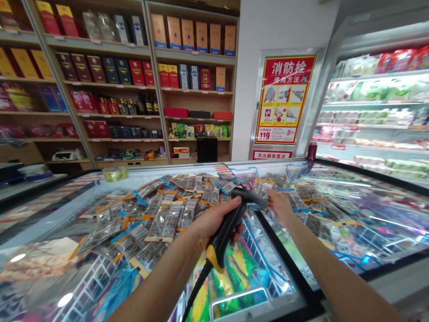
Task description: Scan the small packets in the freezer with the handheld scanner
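My left hand is wrapped round the handle of a black and yellow barcode scanner, whose cable hangs down toward me. The scanner's head points at a small clear packet that my right hand pinches by its edge above the chest freezer. Below both hands lies a heap of similar flat packets with orange and blue ends on the freezer's glass lid.
Green and yellow frozen goods show in wire baskets under the glass. Wooden shelves of boxed goods fill the back wall. A red fire-hydrant poster hangs on the white pillar. An open chilled display stands on the right.
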`<state>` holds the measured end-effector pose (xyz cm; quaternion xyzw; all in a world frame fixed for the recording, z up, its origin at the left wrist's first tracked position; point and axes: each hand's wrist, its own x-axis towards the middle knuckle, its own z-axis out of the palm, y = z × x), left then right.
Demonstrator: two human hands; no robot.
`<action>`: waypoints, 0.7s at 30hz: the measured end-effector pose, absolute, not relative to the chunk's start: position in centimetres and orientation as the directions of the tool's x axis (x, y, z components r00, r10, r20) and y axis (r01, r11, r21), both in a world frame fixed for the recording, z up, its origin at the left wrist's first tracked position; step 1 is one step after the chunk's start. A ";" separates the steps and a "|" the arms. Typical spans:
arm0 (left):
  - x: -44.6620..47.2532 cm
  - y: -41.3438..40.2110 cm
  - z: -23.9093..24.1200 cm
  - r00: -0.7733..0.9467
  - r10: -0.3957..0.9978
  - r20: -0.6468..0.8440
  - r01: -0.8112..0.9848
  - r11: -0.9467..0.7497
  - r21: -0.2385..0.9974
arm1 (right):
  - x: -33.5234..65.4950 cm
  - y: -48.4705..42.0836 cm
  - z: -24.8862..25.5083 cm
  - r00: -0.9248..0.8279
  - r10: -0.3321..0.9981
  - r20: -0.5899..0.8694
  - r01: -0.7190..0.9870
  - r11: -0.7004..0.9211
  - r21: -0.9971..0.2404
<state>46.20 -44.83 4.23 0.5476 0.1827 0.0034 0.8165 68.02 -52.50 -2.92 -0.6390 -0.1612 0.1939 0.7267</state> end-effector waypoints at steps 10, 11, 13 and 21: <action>45.7 -44.7 5.0 0.947 0.183 -0.265 0.180 0.383 0.906 | 67.9 -52.6 -2.7 0.882 0.471 -0.007 -0.115 0.201 -0.973; 45.6 -44.7 5.2 0.943 0.190 -0.272 0.182 0.387 0.904 | 68.0 -52.6 -2.8 0.883 0.470 -0.003 -0.108 0.198 -0.974; 45.3 -44.7 5.5 0.937 0.198 -0.288 0.192 0.396 0.898 | 68.4 -52.6 -3.0 0.884 0.468 0.004 -0.097 0.193 -0.976; 42.6 -43.1 5.5 0.937 0.270 -0.221 0.099 0.400 0.911 | 75.6 -55.6 -4.1 0.920 0.113 0.375 0.391 -0.300 -0.870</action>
